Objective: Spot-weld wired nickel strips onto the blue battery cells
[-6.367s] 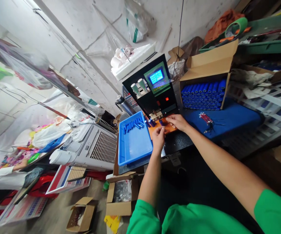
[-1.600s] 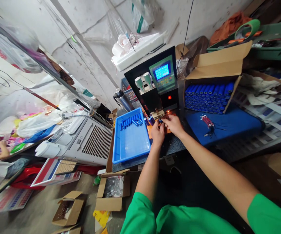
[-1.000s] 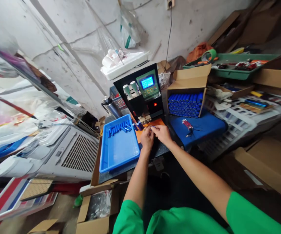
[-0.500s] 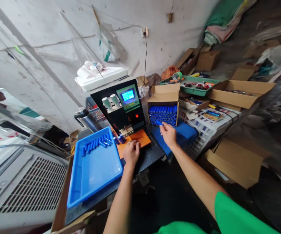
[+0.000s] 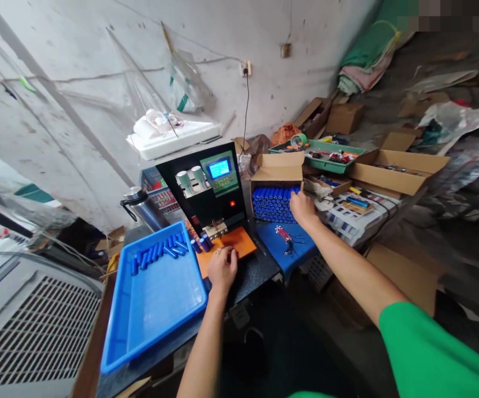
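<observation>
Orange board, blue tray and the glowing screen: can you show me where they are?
Orange board [image 5: 240, 241]: head view, bare part right of the left hand [image 5: 223, 266].
Blue tray [image 5: 162, 301]: head view, bare floor.
Glowing screen [image 5: 219, 168]: head view, middle of the lit display.

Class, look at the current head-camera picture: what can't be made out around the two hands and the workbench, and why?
All in the head view:
Right hand: its own fingers hide whether it grips one of the blue cylindrical cells.
Left hand: its back hides anything beneath the palm.
Carton: front cells hide how deep the stack runs.
Blue-lit display: text too small.
Grey vented unit: cut off by the left edge.
</observation>
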The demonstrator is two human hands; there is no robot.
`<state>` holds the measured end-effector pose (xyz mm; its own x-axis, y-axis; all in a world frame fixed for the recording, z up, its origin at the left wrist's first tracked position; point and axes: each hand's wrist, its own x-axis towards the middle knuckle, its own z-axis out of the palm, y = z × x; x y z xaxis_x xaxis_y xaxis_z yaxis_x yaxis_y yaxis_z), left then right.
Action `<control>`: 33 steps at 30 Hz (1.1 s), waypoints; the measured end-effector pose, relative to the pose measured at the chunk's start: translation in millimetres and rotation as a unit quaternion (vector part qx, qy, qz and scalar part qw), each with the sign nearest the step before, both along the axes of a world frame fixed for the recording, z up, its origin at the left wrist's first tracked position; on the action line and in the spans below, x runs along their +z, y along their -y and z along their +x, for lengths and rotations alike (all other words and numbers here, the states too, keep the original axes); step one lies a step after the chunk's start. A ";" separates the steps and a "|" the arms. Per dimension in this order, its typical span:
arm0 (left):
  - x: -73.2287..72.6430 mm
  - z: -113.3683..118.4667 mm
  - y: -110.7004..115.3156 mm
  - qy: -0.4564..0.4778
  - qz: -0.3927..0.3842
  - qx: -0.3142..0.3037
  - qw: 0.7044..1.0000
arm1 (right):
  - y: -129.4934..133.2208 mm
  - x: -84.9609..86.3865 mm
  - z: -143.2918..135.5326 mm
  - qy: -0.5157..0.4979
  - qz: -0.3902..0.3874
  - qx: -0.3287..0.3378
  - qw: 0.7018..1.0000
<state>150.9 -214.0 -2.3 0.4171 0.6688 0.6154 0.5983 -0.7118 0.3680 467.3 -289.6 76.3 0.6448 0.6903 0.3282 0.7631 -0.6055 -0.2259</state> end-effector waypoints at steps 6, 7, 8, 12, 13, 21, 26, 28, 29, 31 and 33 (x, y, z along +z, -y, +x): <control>0.5 0.9 1.0 0.000 -0.006 -0.002 1.000 | -8.9 16.7 6.2 -0.019 -0.051 -0.009 0.998; 1.0 1.2 1.8 0.000 -0.008 -0.003 1.000 | -8.3 17.6 7.5 -0.023 -0.054 -0.008 0.998; 1.5 1.6 2.7 0.001 -0.010 -0.004 1.000 | -6.9 17.9 8.5 -0.025 -0.055 -0.007 0.998; 2.6 3.8 5.7 0.003 -0.029 -0.010 1.000 | 8.1 11.9 7.8 -0.019 -0.015 0.004 1.000; 2.3 4.5 6.0 0.002 -0.035 -0.011 0.999 | 13.0 7.9 6.4 -0.013 0.010 0.013 1.000; -1.4 6.7 5.8 -0.009 -0.036 0.006 0.999 | 24.1 -59.0 -4.9 -0.175 -0.007 0.089 0.981; 0.2 6.3 7.8 -0.005 -0.039 -0.002 0.999 | 6.9 -85.5 1.3 -0.221 -0.044 0.072 0.972; 0.8 6.4 8.3 -0.004 -0.038 0.001 0.999 | 0.9 -88.6 4.5 -0.222 -0.041 0.063 0.972; 0.9 6.5 8.4 -0.005 -0.038 0.005 0.999 | -1.9 -89.5 5.9 -0.223 -0.038 0.061 0.972; 0.7 6.7 8.2 -0.009 -0.038 0.010 0.999 | -7.3 -91.2 8.2 -0.230 -0.032 0.064 0.971; 0.3 7.0 7.7 -0.015 -0.039 0.012 0.999 | -12.4 -93.6 9.7 -0.236 -0.022 0.079 0.968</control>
